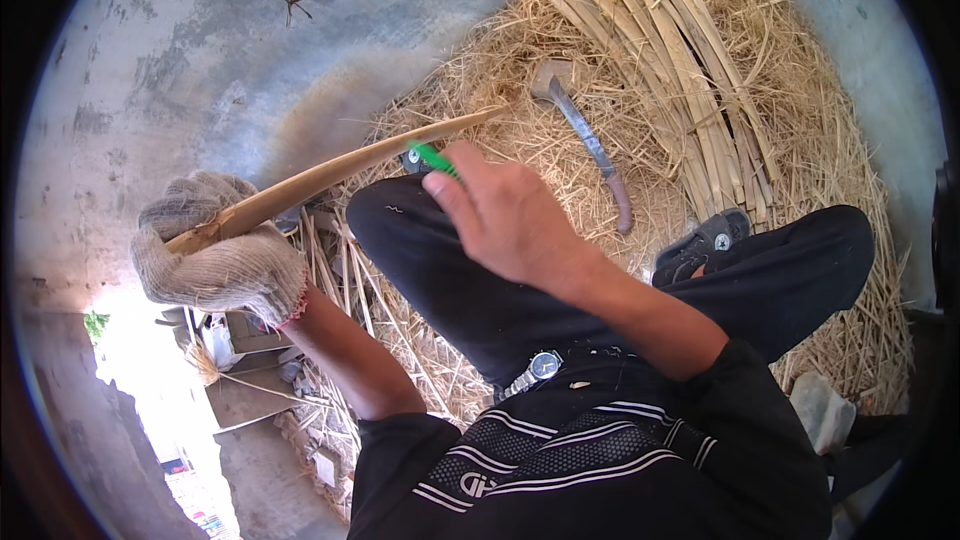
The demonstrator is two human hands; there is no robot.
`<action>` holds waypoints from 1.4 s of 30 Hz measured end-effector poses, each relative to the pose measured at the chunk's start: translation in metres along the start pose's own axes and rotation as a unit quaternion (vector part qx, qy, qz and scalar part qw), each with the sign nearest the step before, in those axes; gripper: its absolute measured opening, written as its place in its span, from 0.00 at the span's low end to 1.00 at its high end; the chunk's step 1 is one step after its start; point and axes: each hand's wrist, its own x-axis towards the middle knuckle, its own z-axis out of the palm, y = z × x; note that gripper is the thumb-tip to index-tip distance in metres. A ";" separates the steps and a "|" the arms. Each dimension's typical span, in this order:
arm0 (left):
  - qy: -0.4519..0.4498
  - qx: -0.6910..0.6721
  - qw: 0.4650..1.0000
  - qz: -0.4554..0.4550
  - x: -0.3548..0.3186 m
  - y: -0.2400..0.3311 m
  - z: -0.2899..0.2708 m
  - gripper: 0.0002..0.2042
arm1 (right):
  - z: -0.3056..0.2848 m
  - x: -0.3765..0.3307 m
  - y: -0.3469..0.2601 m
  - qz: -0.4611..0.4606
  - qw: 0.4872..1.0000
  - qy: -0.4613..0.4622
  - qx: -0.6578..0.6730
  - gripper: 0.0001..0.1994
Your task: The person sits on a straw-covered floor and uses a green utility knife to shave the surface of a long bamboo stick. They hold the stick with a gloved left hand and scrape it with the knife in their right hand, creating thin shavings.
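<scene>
My left hand (222, 258), in a knitted grey work glove, grips the near end of a long tan bamboo strip (345, 169) that slants up to the right. Above my knee, my bare right hand (505, 215) is closed on a small green-handled tool (433, 158), its tip close to the strip's middle. A wristwatch (541, 366) lies in my lap against my black clothing.
A heavy chopping knife (588, 141) with a reddish handle lies on the straw ahead. A pile of split bamboo strips (668, 50) lies beyond it on loose straw. A dark sandal (702, 243) sits by my right knee. Grey concrete floor (220, 50) stretches to the left.
</scene>
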 end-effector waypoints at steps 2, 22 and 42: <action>0.015 0.006 0.999 0.043 -0.001 0.001 0.010 0.17 | 0.010 -0.002 -0.014 -0.007 0.999 -0.012 -0.030 0.12; 0.003 -0.142 0.972 -0.189 0.016 0.037 0.038 0.15 | 0.061 0.027 0.080 0.057 0.990 -0.024 -0.128 0.13; 0.017 -0.105 0.980 -0.169 0.038 0.002 0.038 0.23 | 0.062 0.033 0.226 0.297 0.923 -0.110 -0.217 0.18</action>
